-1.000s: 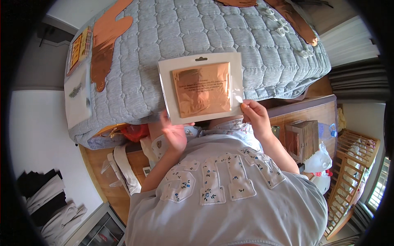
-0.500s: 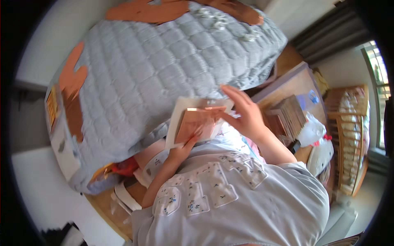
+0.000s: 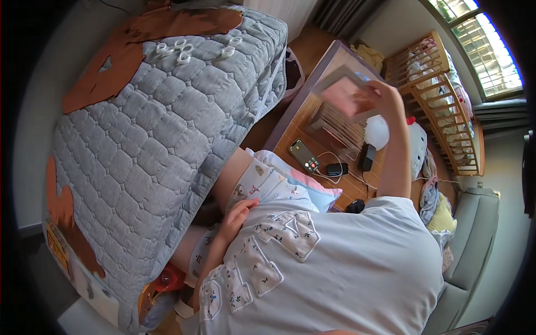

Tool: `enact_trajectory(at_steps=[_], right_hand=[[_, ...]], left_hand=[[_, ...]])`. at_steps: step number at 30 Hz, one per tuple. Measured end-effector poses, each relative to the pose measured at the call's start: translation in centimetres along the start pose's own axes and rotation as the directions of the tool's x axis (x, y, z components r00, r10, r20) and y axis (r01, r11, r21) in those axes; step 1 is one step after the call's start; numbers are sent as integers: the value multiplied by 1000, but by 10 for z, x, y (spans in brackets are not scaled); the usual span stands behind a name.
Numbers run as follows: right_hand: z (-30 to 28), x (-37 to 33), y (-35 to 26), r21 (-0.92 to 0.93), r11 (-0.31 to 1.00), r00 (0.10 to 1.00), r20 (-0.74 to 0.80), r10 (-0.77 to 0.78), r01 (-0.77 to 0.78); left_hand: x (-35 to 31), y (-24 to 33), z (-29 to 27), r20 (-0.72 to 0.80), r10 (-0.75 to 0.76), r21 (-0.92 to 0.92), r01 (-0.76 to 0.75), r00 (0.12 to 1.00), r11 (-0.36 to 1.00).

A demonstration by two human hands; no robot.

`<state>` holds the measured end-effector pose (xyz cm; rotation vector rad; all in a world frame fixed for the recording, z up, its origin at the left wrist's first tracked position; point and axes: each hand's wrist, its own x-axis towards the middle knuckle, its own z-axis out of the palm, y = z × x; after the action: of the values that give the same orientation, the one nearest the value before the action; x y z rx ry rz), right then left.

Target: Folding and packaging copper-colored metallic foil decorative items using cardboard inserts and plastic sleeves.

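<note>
My right hand (image 3: 385, 96) is raised to the right, its fingers closed on one edge of a flat rectangular piece (image 3: 345, 94) with a pale border and a pinkish middle. Motion blurs the piece, so its kind cannot be made out. It hangs above a row of thin upright panels (image 3: 337, 129) on the low wooden surface. My left hand (image 3: 240, 218) rests on my lap against the patterned shorts, fingers stretched out, with nothing in it.
A grey quilted mattress (image 3: 162, 128) fills the left, bearing brown cut sheets (image 3: 120, 61) and several white rings (image 3: 183, 51). On the wooden surface lie a phone (image 3: 303, 155), a cable and a black box (image 3: 367, 157). A slatted wooden rack (image 3: 430, 78) stands under the window.
My right hand has carried the flat piece from in front of my chest to the far right. My left hand has let go of it and dropped to my lap. The view has swung right.
</note>
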<state>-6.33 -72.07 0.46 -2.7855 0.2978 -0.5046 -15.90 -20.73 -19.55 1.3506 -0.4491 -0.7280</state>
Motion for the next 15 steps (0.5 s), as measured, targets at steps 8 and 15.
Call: enact_trajectory(at_steps=[8, 15], right_hand=[[37, -10, 118, -184, 983, 996, 81, 29, -13], [115, -19, 144, -189, 971, 907, 365, 209, -147]], left_hand=[[0, -5, -4, 11, -72, -26, 72, 997, 997], [-3, -10, -3, -14, -80, -75, 79, 997, 994]])
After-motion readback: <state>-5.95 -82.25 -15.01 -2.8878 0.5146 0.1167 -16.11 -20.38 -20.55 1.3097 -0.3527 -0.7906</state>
